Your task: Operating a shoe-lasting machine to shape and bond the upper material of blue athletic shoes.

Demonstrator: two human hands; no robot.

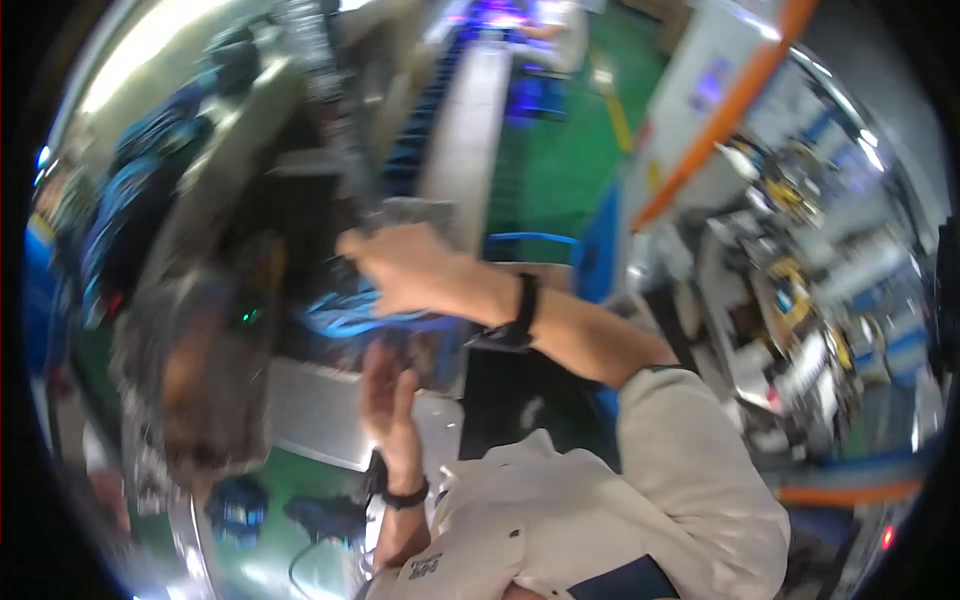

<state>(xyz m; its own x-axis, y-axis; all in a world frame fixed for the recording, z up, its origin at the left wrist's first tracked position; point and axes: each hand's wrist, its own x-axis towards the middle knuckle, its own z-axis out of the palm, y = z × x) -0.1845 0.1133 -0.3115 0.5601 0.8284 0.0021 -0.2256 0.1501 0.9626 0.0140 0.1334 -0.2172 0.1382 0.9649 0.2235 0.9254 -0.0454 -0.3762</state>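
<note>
At the right hand [405, 265], fingers too blurred to tell gripping from released; blue cable-like bundle [345, 315] lies just bodyward of it, long axis roughly left-right. Left hand [390, 405], fingers loose and apparently unloaded, sits farther off, on the bundle's near side.

A beige short-sleeved shirt [560, 490] with a navy panel [625, 580] and dark lettering [425, 567] is worn with two black wristbands [526, 302].
</note>
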